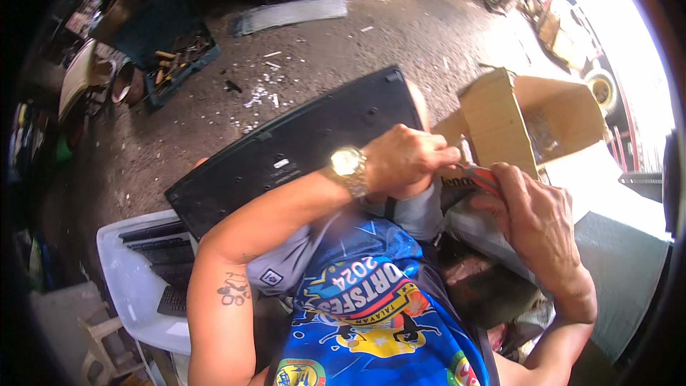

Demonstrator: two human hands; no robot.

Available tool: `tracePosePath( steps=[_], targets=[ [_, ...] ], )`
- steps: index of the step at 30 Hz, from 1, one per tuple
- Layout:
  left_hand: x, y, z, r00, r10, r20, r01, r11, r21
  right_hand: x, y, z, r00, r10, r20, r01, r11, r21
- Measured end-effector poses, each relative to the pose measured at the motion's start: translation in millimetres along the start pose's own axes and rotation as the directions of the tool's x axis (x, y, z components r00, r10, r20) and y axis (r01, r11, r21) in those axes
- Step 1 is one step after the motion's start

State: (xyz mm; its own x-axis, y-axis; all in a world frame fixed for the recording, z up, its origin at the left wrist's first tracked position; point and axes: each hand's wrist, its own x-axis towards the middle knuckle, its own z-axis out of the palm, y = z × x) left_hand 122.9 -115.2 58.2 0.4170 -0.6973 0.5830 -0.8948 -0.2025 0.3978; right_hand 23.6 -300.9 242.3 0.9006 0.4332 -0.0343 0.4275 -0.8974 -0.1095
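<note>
A black keyboard (307, 143) lies underside up across my lap, slanting from lower left to upper right. My left hand (407, 157), with a gold watch at its wrist, is over the keyboard's right part. Its fingers are pinched together beside the tip of a tool; what they pinch, if anything, is too small to make out. My right hand (532, 214) is closed around that red-and-grey-handled tool (482, 177), whose kind I cannot tell. Both hands meet just left of an open cardboard box (496, 118).
Clear plastic shows inside the box. A white tub (118, 257) with more black keyboards (161, 250) stands at lower left. Beyond lie white scraps (261, 96) on the dirt floor, an open toolbox (207, 53) and a pale flat board (293, 16). A grey-green surface (622, 271) is at right.
</note>
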Motion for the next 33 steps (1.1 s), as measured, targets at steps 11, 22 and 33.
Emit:
tracePosePath(
  steps=[11,22,33],
  targets=[
    [-1,3,6,0.99,-0.038,-0.134,0.018,0.989,-0.146,17,-6,-18,0.961,0.018,0.275,0.023,0.989,-0.145],
    [1,13,10,0.983,-0.073,-0.171,0.047,0.987,-0.152,11,0,-18,0.963,-0.223,0.153,0.253,0.943,-0.216],
    [1,14,5,0.982,-0.1,-0.162,0.062,0.973,-0.224,8,-2,-21,0.929,-0.37,0.014,0.365,0.909,-0.199]
  ],
)
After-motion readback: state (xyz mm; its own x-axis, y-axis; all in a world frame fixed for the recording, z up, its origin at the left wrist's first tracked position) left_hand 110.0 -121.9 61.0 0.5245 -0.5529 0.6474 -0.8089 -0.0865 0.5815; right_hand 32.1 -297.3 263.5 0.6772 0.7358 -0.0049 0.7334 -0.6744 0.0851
